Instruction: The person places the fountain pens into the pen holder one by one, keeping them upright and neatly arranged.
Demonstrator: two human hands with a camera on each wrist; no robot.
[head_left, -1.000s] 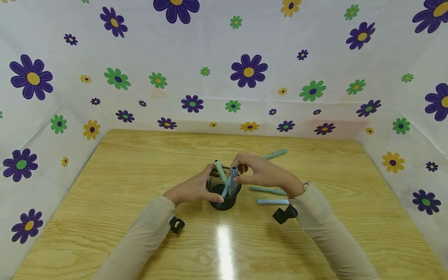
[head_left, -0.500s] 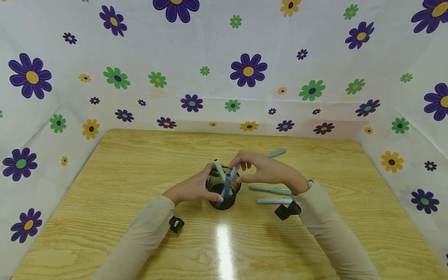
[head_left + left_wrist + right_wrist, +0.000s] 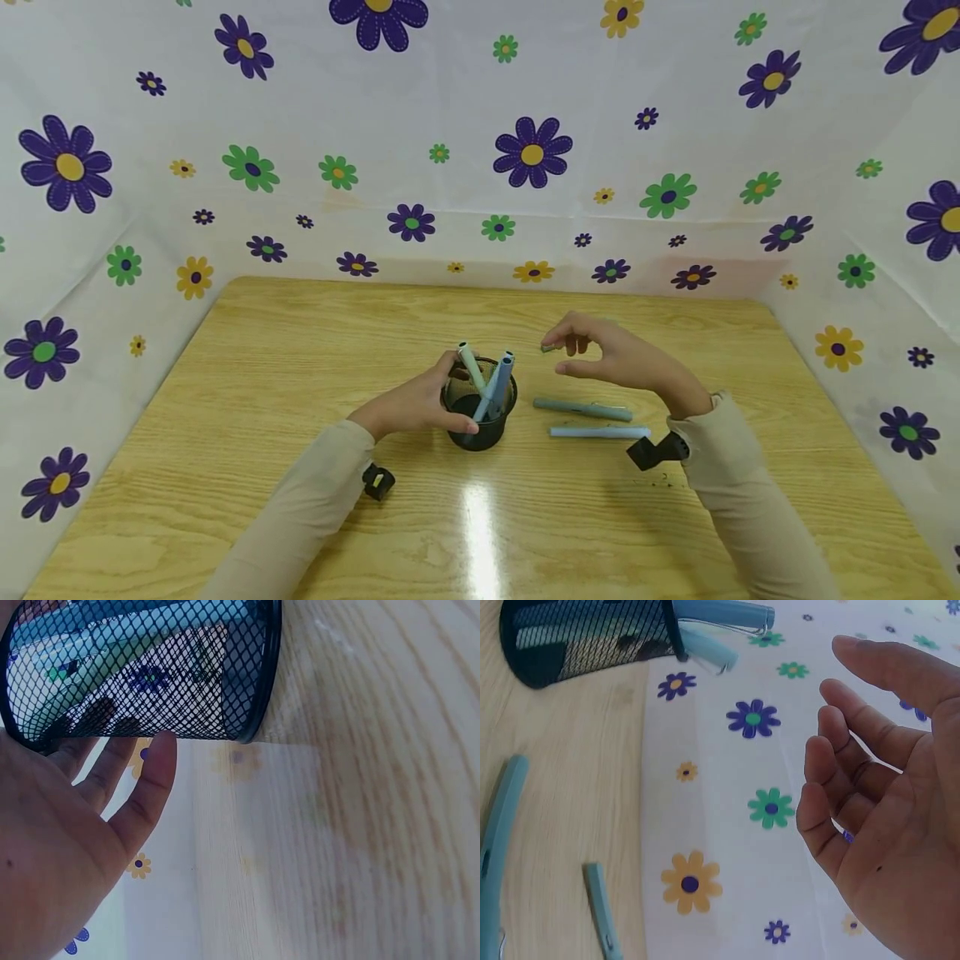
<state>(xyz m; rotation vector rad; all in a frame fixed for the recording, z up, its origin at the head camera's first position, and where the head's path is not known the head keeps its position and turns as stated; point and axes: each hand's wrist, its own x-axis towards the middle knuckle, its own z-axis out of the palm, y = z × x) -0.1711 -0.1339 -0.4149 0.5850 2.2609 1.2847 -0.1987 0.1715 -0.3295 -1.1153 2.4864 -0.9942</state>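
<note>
A black mesh pen cup (image 3: 477,437) stands upright on the table, held by my left hand (image 3: 412,408) with thumb in front and fingers round the far side. In the left wrist view, fingertips lie along its mesh (image 3: 150,682). A pale green pen (image 3: 471,363) leans left in the cup; blue pens (image 3: 502,383) lean right. My right hand (image 3: 626,358) hovers right of the cup, fingers loosely bent, with nothing between them in the right wrist view. Beneath it lies a green pen (image 3: 602,907), mostly hidden in the head view.
Right of the cup, a grey-green pen (image 3: 582,408) and a light blue pen (image 3: 600,432) lie on the wooden table (image 3: 300,333). A flowered white cloth (image 3: 450,125) walls the table's back and sides. A black wrist camera (image 3: 657,451) hangs under the right wrist.
My right hand has let go of a blue pen in the cup and moved away to the right. That pen has settled leaning right. My left hand stays on the cup.
</note>
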